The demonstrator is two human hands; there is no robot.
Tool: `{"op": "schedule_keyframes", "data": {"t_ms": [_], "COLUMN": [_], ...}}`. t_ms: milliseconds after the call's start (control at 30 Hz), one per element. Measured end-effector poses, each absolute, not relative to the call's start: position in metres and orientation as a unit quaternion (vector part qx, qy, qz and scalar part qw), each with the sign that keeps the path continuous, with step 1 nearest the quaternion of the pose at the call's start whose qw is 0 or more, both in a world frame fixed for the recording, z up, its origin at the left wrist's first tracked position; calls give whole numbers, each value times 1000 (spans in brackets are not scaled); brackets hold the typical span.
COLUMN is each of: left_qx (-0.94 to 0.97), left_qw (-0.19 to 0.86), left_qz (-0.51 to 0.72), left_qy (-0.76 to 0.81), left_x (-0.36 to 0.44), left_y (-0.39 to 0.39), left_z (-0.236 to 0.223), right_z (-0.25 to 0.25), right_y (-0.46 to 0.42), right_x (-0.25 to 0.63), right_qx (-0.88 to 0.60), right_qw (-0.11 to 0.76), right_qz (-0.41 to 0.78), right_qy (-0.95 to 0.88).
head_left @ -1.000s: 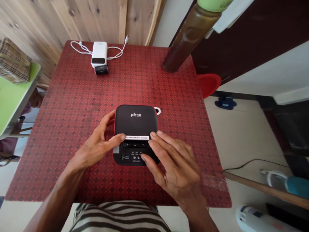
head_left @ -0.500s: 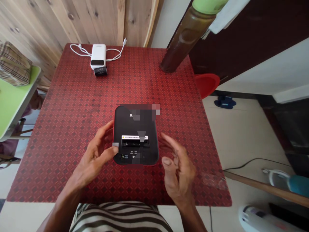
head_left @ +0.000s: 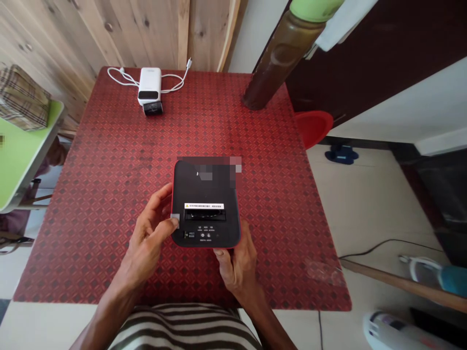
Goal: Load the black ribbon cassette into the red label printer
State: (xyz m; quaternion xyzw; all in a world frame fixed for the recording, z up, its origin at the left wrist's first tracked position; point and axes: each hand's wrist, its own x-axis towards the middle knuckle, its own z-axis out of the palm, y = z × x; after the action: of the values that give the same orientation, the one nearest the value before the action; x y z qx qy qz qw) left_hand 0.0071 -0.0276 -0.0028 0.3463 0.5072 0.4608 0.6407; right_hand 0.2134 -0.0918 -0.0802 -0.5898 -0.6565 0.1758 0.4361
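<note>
– Left hand (head_left: 149, 233), head view: go.
– Grasping the black box (head_left: 206, 192) by its left side. Thumb on a grey tab (head_left: 175, 218), fingers along the edge.
– Right hand (head_left: 239, 260)?
– On the same box, lower right corner. Thumb at the near edge, fingers round the right side, tips hidden.
– Box location?
– Between both hands, over the near half of the red patterned table (head_left: 124, 160). Lifted or resting, can't tell.
– Other stuff around?
– Far left of the table: white power bank (head_left: 150, 81), white cable (head_left: 177, 89) looping out both sides, small black cylinder (head_left: 152, 108) right at its near end. Far right: tall brown bottle (head_left: 275, 56), green lid (head_left: 317, 8). Plaid bag (head_left: 27, 99) on the green table (head_left: 36, 143), off left. Blue slippers (head_left: 342, 154) on the floor, right.
– Anything in the way?
– Pixel blocks over the box's far end and far right corner. Left thumb covers a bit of the tab.
– Writing?
– White label strip (head_left: 204, 206) above the dark slot (head_left: 206, 215): yellow warning triangle, one line of Chinese, too small to read. Tiny white print near the front edge, same. Logo's blocked out; power bank marking too faint.
</note>
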Motion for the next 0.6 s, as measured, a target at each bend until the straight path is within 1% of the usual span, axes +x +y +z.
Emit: {"op": "schedule_keyframes", "data": {"t_ms": [300, 600], "left_qx": [348, 392], "left_qw": [631, 610], "left_qz": [459, 449], "left_qy": [520, 522], "left_x": [13, 11], "left_y": [-27, -28], "left_z": [0, -9], "right_z": [-84, -82], "right_y": [-92, -90], "right_x": [214, 212], "right_qx": [-592, -591], "right_qw": [426, 435], "right_qz": [149, 150], "right_qy": [-668, -662]}}
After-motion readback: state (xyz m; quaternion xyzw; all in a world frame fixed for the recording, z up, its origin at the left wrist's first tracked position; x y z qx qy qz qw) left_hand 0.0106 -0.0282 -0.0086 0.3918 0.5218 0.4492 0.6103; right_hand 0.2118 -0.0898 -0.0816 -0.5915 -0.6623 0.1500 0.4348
